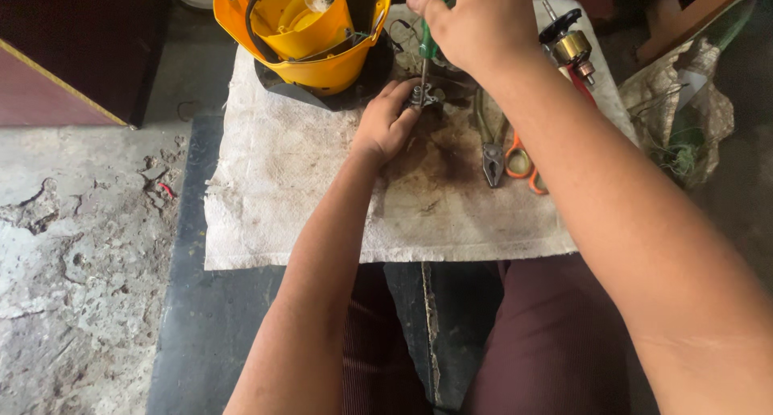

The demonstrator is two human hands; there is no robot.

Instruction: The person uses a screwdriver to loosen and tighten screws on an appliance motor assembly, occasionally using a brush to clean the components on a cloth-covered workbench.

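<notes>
Green-handled screwdriver point(425, 49) upright — tip apparently on small metal part point(424, 98).

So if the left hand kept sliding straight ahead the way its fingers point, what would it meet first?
Probably the small grey metal part its fingers already pinch under the green-handled screwdriver; beyond that, the yellow plastic housing, though depth is unclear.

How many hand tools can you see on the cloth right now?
3: a green-handled screwdriver upright in the right hand, grey pliers lying right of the stain, and orange-handled scissors beside them. The arms may hide others.
</notes>
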